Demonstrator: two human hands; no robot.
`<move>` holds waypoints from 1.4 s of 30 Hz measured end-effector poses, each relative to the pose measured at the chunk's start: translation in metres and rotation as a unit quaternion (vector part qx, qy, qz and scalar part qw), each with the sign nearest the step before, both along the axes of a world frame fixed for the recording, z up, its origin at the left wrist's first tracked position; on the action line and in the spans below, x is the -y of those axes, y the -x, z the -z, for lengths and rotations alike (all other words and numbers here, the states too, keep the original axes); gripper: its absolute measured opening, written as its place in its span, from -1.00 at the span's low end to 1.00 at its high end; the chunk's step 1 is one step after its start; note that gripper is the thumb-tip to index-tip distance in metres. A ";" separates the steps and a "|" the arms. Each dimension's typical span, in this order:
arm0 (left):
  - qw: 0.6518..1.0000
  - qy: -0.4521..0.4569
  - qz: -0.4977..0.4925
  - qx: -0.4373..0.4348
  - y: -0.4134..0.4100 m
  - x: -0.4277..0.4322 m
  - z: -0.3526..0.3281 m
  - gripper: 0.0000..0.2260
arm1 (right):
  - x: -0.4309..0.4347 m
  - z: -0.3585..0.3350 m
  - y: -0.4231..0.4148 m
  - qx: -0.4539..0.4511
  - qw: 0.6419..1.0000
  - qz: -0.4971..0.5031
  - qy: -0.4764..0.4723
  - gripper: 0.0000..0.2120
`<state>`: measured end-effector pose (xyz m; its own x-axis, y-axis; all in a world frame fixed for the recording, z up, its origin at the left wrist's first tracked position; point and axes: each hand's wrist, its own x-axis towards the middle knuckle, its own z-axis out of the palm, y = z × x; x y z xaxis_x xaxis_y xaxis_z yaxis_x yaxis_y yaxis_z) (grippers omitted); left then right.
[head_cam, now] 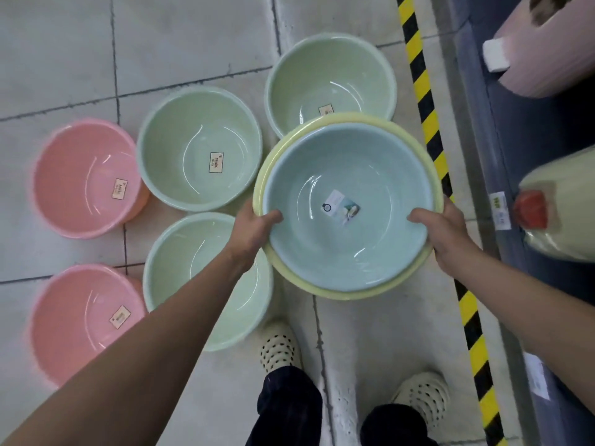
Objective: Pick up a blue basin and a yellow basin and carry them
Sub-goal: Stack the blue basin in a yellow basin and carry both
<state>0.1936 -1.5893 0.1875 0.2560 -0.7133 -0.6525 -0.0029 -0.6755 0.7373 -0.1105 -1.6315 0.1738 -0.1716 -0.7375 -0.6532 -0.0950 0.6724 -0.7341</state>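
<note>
A blue basin point(347, 175) with a small label at its bottom sits nested inside a yellow basin point(338, 292), whose rim shows all around it. Both are lifted off the tiled floor, in front of me at waist height. My left hand point(254, 231) grips the stacked rims on the left side, thumb inside the blue basin. My right hand point(446, 233) grips the rims on the right side, thumb also over the edge.
Three green basins point(199, 146) point(328, 72) point(206, 278) and two pink basins point(87, 178) point(83, 320) stand on the floor to the left. Yellow-black hazard tape point(431, 130) runs along a shelf base on the right, where wrapped goods point(560, 204) lie. My feet point(280, 347) are below.
</note>
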 end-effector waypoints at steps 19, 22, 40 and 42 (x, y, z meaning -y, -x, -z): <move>0.997 -0.057 -0.027 -0.051 -0.002 -0.005 0.106 -0.72 | -0.003 0.104 -0.001 -0.043 0.997 -0.010 -0.065 -0.63; 0.995 -0.081 -0.007 -0.062 0.005 -0.009 0.118 -0.64 | -0.008 0.111 0.007 -0.046 0.996 0.002 -0.075 -0.64; 0.988 -0.142 -0.032 -0.045 0.051 -0.078 0.167 -0.50 | -0.082 0.155 0.052 -0.004 0.991 0.039 -0.132 -0.63; 0.988 -0.144 -0.029 -0.051 0.051 -0.077 0.170 -0.48 | -0.082 0.159 0.051 0.003 0.990 0.063 -0.123 -0.62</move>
<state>0.1421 -1.5119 0.0176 0.2131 -0.4810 -0.8504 0.1068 -0.8538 0.5096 -0.1611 -1.5498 0.0153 -0.2481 -0.5284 -0.8119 0.0048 0.8375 -0.5464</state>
